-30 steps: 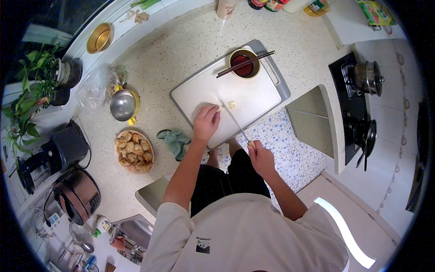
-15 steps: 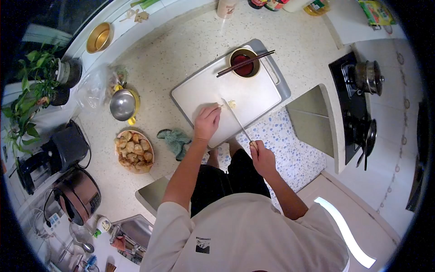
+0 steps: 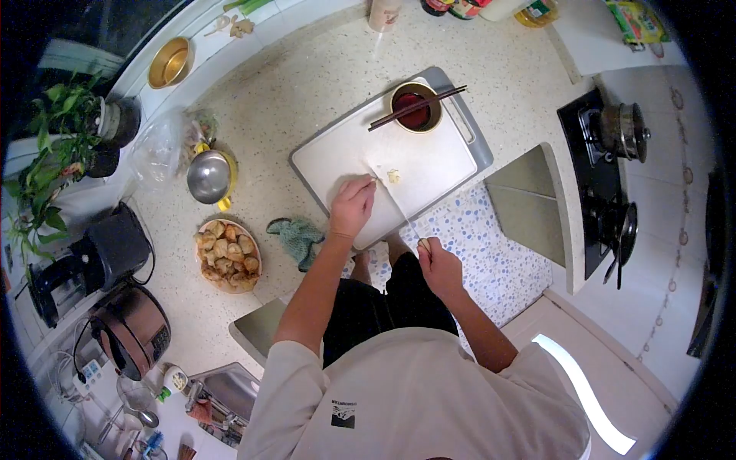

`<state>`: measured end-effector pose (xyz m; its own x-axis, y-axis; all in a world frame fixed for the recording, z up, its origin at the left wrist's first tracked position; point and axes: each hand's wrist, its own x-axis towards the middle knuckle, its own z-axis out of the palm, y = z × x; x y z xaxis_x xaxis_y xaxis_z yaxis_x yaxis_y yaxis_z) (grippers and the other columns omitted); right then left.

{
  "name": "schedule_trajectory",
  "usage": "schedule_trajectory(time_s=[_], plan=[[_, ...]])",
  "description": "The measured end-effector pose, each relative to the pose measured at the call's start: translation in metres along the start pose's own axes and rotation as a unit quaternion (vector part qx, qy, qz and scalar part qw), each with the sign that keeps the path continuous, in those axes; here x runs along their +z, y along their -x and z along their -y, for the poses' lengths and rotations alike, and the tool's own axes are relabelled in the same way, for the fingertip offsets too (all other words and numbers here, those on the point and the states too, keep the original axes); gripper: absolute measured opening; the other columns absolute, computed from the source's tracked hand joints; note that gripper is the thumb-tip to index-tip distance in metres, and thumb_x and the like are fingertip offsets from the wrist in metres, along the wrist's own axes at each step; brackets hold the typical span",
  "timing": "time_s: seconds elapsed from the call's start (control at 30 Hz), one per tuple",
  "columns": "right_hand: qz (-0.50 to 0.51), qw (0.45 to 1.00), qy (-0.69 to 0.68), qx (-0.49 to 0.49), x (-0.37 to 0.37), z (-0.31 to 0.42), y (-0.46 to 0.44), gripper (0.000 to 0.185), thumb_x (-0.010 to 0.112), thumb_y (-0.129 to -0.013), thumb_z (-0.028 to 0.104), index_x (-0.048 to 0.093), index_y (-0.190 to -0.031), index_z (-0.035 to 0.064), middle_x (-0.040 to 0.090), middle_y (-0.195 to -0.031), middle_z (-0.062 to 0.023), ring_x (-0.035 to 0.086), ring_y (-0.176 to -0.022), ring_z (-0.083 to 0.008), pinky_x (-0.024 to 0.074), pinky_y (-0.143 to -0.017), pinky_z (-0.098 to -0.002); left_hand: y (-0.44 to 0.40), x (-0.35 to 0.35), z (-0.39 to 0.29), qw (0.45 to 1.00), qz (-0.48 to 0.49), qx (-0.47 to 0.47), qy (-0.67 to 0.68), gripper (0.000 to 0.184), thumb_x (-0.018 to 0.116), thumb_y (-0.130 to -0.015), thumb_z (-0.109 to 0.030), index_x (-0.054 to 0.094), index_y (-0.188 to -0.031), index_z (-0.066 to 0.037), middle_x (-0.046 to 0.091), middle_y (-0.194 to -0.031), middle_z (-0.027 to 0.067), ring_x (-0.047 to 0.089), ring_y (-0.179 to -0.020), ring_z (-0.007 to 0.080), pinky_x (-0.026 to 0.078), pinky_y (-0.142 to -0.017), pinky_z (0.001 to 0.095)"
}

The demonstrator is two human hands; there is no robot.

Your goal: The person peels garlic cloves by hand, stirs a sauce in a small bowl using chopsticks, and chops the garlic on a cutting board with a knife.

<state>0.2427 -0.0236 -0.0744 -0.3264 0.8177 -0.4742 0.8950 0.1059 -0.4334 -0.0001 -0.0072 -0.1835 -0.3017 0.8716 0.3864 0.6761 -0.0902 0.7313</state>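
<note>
On a white cutting board point(image 3: 337, 153) with a grey edge, my left hand point(image 3: 353, 205) is closed, its fingertips pinching a small pale piece of food that is mostly hidden. My right hand point(image 3: 441, 267) grips the handle of a knife point(image 3: 400, 205). Its thin blade points up and left across the board, right beside my left fingertips. Just right of the blade lies a little heap of pale yellow chopped bits point(image 3: 394, 176). A bowl of dark red-brown liquid point(image 3: 415, 113) stands at the far end of the board, with dark chopsticks point(image 3: 445, 93) laid across its rim.
Left of the board are a green cloth point(image 3: 296, 239), a plate of browned food pieces point(image 3: 228, 257) and a metal bowl point(image 3: 208, 177) with yellow handles. A rice cooker point(image 3: 132, 331) stands farther left. The stove point(image 3: 589, 184), bearing a pot and a pan, is at the right.
The knife and my right hand have shifted slightly left, bringing the blade closer to my left fingertips. My left hand has barely moved.
</note>
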Motion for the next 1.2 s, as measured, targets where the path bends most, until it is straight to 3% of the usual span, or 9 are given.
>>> schedule_trajectory(time_s=[0.67, 1.2], plan=[[-0.017, 0.999, -0.046, -0.009, -0.002, 0.003, 0.008, 0.03, 0.052, -0.104, 0.039, 0.056, -0.106, 0.009, 0.066, -0.075, -0.0224, 0.065, -0.071, -0.0462, 0.0492, -0.061, -0.0552, 0.0, 0.001, -0.003, 1.0, 0.004, 0.001, -0.015, 0.008, 0.077, -0.081, -0.003, 0.072, -0.086, -0.005, 0.073, -0.105, 0.0072, 0.07, -0.089, 0.027, 0.058, -0.079, 0.0355], [0.0, 1.0, -0.025, 0.001, 0.001, 0.009, -0.002, 0.032, 0.048, -0.105, 0.039, 0.054, -0.11, 0.0087, 0.066, -0.077, -0.0232, 0.065, -0.072, -0.0476, 0.0489, -0.064, -0.0575, 0.003, 0.001, -0.001, 1.0, 0.0, -0.025, -0.008, 0.011, 0.076, -0.082, -0.004, 0.077, -0.092, -0.008, 0.074, -0.104, 0.0061, 0.07, -0.09, 0.0247, 0.059, -0.079, 0.0344]])
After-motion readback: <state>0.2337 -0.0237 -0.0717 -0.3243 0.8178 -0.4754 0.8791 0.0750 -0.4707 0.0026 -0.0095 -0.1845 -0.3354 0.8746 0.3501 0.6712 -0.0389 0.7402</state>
